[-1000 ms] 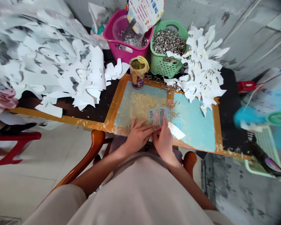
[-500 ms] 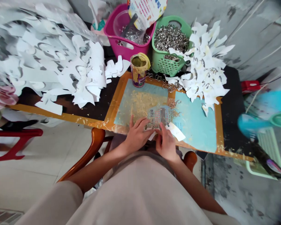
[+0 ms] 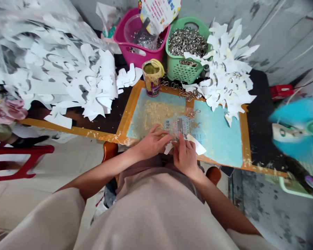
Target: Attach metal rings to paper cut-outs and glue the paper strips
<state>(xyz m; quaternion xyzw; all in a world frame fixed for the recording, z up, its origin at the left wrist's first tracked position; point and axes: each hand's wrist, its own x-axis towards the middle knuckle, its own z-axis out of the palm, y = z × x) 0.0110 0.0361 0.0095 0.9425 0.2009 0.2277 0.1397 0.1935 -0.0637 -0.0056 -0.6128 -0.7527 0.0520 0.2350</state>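
Both hands meet at the near edge of a glue-stained blue mat [image 3: 216, 139] on an orange board. My left hand [image 3: 152, 142] has its fingers curled and pressed onto a white paper cutout [image 3: 197, 145] with a small metal ring at its top. My right hand [image 3: 185, 156] pinches the same cutout from the right, fingers together. A printed card [image 3: 181, 124] lies on the mat just beyond the fingertips. A few loose metal rings [image 3: 193, 113] rest further up the mat.
A glue cup [image 3: 151, 78] stands at the mat's far edge. Behind it are a pink basket [image 3: 135, 55] and a green basket of metal rings [image 3: 186, 47]. White cutouts are heaped at the left [image 3: 67, 74] and at the right [image 3: 228, 80]. A blue fan [image 3: 299, 128] sits right.
The hands have drawn slightly toward me and closed tighter over the cutout; the left fingers have gone from stretched flat to curled. The view has shifted a little.
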